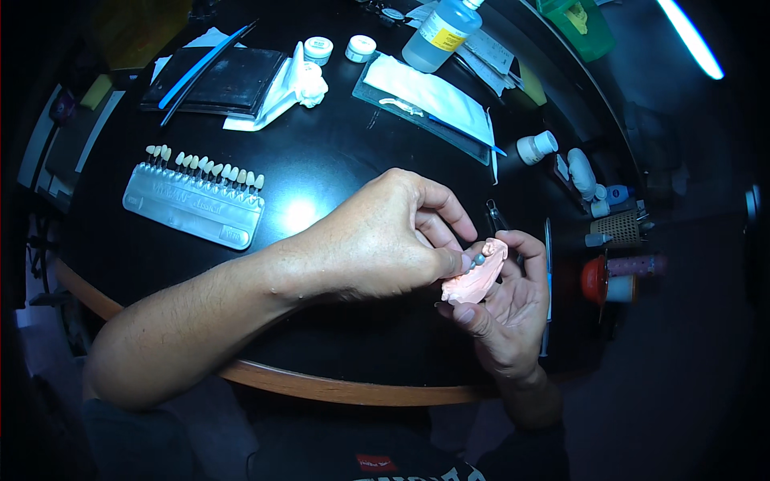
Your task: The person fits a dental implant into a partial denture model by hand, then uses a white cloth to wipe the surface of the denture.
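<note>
My right hand (pixel 513 313) holds a pink plaster dental cast (pixel 475 282), gripped between thumb and fingers above the table. A small row of grey metal dental crowns (pixel 479 260) sits along the cast's upper edge. Reaching across from the left, my left hand (pixel 385 236) pinches at these crowns, its thumb tip against them and the other fingers curled over. The left fingertips are partly hidden behind the thumb and the cast, so the exact grip on the crowns does not show fully.
A tooth shade guide (pixel 192 204) lies at left. Behind are a dark flat case (pixel 233 76) with brushes, crumpled tissue (pixel 309 84), two small jars (pixel 318 50), a glass slab (pixel 373 90) with paper, and a liquid bottle (pixel 441 36). A white bottle (pixel 536 147) and orange bowl (pixel 593 279) stand right.
</note>
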Demonstrator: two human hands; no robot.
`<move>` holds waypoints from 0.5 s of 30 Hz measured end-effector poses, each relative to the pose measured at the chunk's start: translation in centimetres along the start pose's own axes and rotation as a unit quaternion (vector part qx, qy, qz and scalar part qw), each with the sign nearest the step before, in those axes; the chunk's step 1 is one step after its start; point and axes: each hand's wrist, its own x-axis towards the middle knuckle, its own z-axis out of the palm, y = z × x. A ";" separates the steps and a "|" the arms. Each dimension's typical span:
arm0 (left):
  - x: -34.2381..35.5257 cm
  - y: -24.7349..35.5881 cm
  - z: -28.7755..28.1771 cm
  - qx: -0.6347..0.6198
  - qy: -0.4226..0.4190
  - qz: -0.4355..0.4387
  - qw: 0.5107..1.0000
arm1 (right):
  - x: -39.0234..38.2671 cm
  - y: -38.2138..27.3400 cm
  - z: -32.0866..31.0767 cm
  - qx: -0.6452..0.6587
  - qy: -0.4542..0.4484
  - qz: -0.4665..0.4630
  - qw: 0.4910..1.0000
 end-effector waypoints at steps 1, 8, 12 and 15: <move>-0.1 -0.1 -0.1 0.003 -0.001 0.001 1.000 | 0.1 -0.1 0.1 0.002 -0.013 0.005 1.000; -0.2 0.2 -0.1 0.002 -0.001 0.001 1.000 | 0.2 0.0 0.2 0.003 -0.010 -0.001 1.000; -0.1 0.0 -0.1 0.006 -0.003 0.004 1.000 | 0.1 0.0 0.2 0.002 -0.015 0.006 1.000; -0.2 0.1 -0.2 0.020 -0.007 0.002 1.000 | 0.1 0.0 0.2 0.006 -0.015 0.008 1.000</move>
